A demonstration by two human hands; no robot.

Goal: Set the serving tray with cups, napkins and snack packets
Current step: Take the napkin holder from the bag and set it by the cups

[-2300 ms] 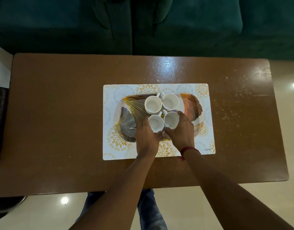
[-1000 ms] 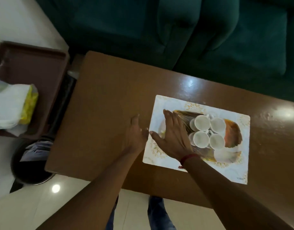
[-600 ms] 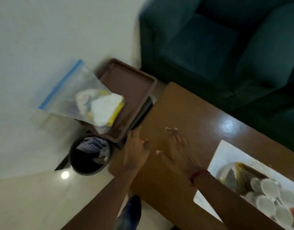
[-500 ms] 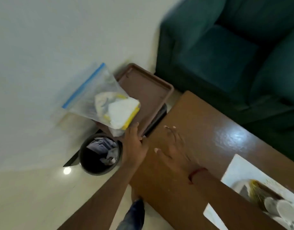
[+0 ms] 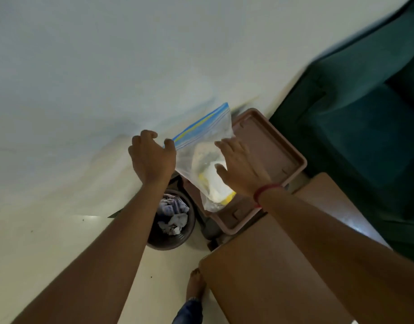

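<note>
I count one clear zip bag [image 5: 201, 136], blue-and-yellow seal uppermost, with white and yellow contents inside. They are too blurred for me to number, and I can't read any print. Two hands are on it: the left hand [image 5: 152, 160] pinches the seal's corner with curled fingers [image 5: 148, 134] and thumb, and the right hand [image 5: 242, 170] lies flat against the bag's side, fingers spread. The bag sits over the near end of one brown tray [image 5: 278, 146] — one bin [image 5: 159, 242] just beside, one table [image 5: 271, 277] nearer me.

Brown tray [image 5: 276, 150] beyond the far-left corner of the wooden table [image 5: 260, 272], clear zip bag [image 5: 192, 160] lying over the tray's left edge, dark waste bin [image 5: 178, 240] on the floor [image 5: 61, 230] beside.
</note>
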